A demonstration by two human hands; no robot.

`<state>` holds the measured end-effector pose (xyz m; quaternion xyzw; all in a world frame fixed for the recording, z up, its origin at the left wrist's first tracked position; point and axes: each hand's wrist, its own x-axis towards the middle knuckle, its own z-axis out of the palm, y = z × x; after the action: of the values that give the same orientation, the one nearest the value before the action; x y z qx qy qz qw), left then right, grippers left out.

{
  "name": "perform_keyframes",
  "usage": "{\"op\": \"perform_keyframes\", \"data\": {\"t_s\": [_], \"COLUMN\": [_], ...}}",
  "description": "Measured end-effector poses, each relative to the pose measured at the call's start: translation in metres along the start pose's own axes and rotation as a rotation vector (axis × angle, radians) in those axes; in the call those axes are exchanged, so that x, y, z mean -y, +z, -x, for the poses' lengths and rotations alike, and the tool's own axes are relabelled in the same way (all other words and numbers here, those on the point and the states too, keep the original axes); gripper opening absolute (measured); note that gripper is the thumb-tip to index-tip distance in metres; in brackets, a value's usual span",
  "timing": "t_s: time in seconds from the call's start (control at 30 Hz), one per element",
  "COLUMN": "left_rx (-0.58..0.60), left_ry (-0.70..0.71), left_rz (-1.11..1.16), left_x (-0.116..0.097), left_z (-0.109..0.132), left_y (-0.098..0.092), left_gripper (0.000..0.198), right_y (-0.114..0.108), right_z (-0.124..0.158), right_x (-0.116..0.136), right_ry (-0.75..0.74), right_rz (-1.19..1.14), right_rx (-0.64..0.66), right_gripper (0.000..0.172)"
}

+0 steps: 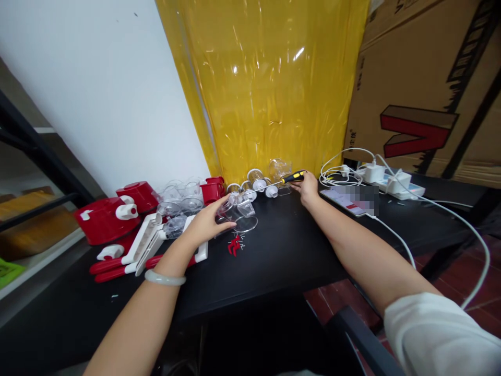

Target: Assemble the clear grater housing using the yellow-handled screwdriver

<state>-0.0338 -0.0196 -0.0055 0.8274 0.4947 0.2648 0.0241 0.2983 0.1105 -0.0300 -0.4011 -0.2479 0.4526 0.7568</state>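
Observation:
My left hand (208, 223) is wrapped round a clear plastic part (243, 204) with a wide round rim, tilted above the black table. In my right hand (307, 190) is a screwdriver (294, 176) with a black and yellow handle. Its long shaft points left, and the tip reaches the clear part; whether it sits on a screw is too small to tell. Small red plastic pieces (234, 245) and several screws (241, 241) lie just below the clear part. Behind it are several metal mesh drums (256, 180) with white ends.
Red housings (107, 219), more clear parts (182, 196) and red-and-white handles (146, 244) crowd the left side. On the right lie a phone (344, 201) with a cable and a white power strip (407, 190) with chargers. A yellow plastic curtain (270, 94) and a cardboard box (422, 94) stand behind.

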Motion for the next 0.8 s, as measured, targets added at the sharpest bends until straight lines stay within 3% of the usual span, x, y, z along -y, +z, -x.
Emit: {"op": "perform_keyframes", "data": {"t_s": [0.07,0.3,0.5,0.7,0.8], "left_rx": [-0.002,0.003,0.005,0.0,0.003], "left_ry": [0.001,-0.007,-0.013,0.004,-0.01], "left_rz": [-0.008,-0.001,-0.007,-0.001,0.0], "left_x": [0.0,-0.0008,-0.0021,-0.0007,-0.0003], "left_z": [0.0,0.0,0.0004,0.0005,0.0005], "left_y": [-0.0004,-0.0015,-0.0016,-0.0014,-0.0014], "left_gripper": [0.088,0.09,0.09,0.091,0.09], "right_y": [-0.0003,-0.0025,-0.001,-0.0014,-0.0022], "right_z": [-0.0015,-0.0013,-0.0018,-0.0015,0.0011], "right_x": [-0.0025,-0.0067,-0.0031,-0.0073,-0.0051], "right_ry": [-0.019,-0.029,0.022,-0.109,-0.091], "right_rz": [0.021,0.045,-0.001,0.063,0.074], "right_rx": [0.005,0.04,0.046,0.002,0.021], "right_gripper": [0.012,0.027,0.015,0.022,0.021]}}
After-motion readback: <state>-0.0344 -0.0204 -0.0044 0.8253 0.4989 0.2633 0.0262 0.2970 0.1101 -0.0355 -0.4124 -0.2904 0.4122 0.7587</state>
